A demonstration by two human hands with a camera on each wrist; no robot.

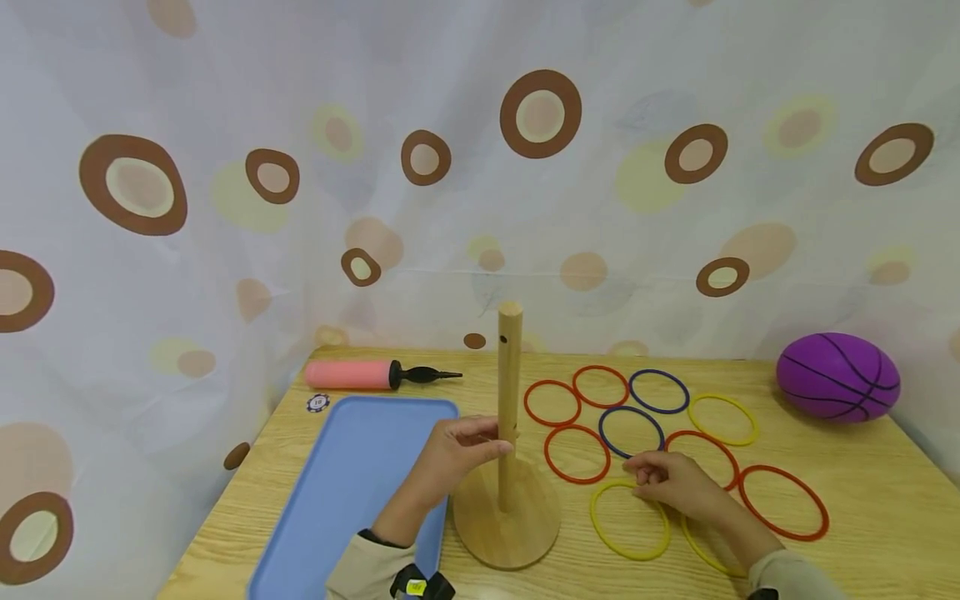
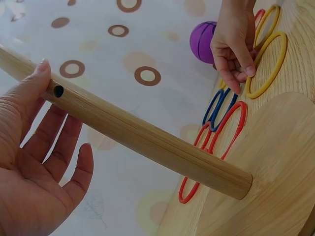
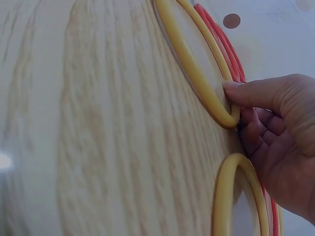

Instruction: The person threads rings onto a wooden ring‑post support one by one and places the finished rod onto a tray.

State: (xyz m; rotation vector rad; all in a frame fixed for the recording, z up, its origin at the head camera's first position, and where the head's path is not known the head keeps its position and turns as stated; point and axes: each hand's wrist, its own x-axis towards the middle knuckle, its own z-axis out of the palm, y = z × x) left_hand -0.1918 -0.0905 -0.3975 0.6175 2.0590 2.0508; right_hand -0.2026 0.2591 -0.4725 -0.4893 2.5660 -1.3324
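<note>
A wooden post (image 1: pixel 509 375) stands upright on a round wooden base (image 1: pixel 495 533). My left hand (image 1: pixel 453 454) holds the post around its middle, with the thumb (image 2: pixel 37 81) on one side and fingers behind it. To the right, my right hand (image 1: pixel 678 483) pinches the far edge of a yellow ring (image 1: pixel 630 557) on the table. In the right wrist view the thumb (image 3: pixel 261 93) presses that ring's rim, and the other fingers curl beside it. Another yellow ring (image 1: pixel 701 554) lies partly hidden under the right forearm.
Several red, blue and yellow rings, among them a blue ring (image 1: pixel 660 411) and a red ring (image 1: pixel 783 533), lie flat beyond the right hand. A purple ball (image 1: pixel 836 377) sits at the back right. Leftward are a blue tray (image 1: pixel 352 483), a pink hand pump (image 1: pixel 352 375) and a chip (image 1: pixel 318 403).
</note>
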